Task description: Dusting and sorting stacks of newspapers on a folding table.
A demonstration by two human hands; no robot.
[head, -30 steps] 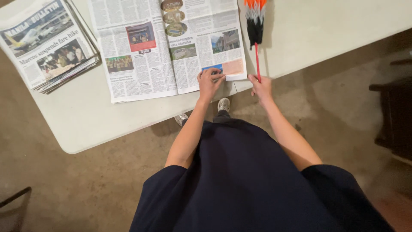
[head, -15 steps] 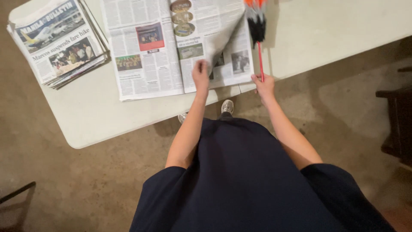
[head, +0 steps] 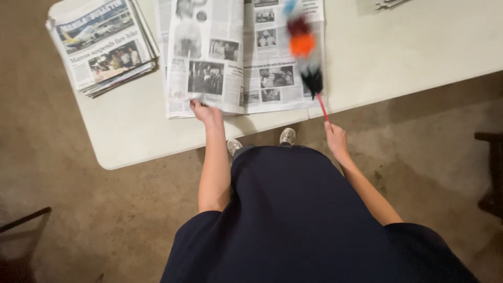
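An open newspaper (head: 246,57) lies spread on a pale table (head: 136,131). My left hand (head: 205,111) pinches the lower edge of its left page, which is laid over to the left. My right hand (head: 335,137) grips the thin red handle of a feather duster (head: 306,52). The duster's fluffy head, coloured blue, red, orange and black, rests over the newspaper's right page, near its right edge.
A stack of folded newspapers (head: 102,44) sits at the table's left corner. More paper (head: 390,4) shows at the top right. A dark piece of furniture (head: 492,173) stands at the right on the brown floor. My shoes (head: 287,136) are under the table edge.
My left hand has carried a page from the right side over to the left, turning it. My right hand has drawn back from the table edge with the duster.
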